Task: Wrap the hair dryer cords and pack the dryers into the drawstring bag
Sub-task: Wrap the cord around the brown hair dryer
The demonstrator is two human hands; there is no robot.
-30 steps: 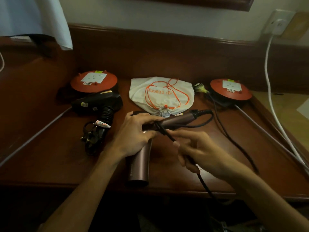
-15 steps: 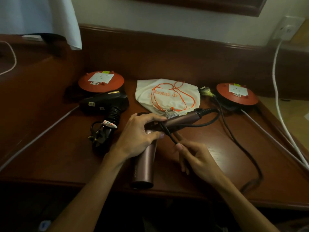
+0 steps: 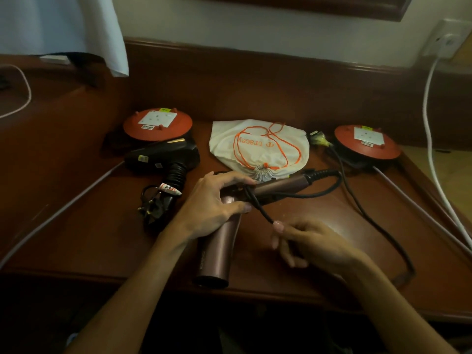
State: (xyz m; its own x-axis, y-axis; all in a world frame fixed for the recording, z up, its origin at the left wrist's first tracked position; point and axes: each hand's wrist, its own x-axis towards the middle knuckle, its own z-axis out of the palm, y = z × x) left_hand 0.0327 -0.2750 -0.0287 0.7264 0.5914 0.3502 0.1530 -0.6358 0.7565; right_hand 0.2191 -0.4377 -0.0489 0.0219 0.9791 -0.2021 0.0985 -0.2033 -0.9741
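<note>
A pink-brown hair dryer point(image 3: 217, 251) lies on the wooden table point(image 3: 76, 238), barrel toward me, handle pointing right. My left hand point(image 3: 209, 205) grips it where barrel and handle meet. Its black cord point(image 3: 378, 226) loops from the handle end, crosses the handle, and runs into my right hand point(image 3: 306, 244), which pinches it just below the dryer. A black hair dryer point(image 3: 163, 157) lies at the left with its cord bundled point(image 3: 155, 205) beside it. The white drawstring bag point(image 3: 258, 146) with orange strings sits shut behind the dryers.
Two red round cable reels point(image 3: 157, 121) point(image 3: 365, 141) stand at the back left and back right. A yellow-tipped plug point(image 3: 319, 137) lies by the right reel. White cables point(image 3: 434, 149) run along the right side; another point(image 3: 51, 218) crosses the left.
My right hand has drawn the cord down and toward me, away from the dryer handle. My left hand keeps its hold on the dryer.
</note>
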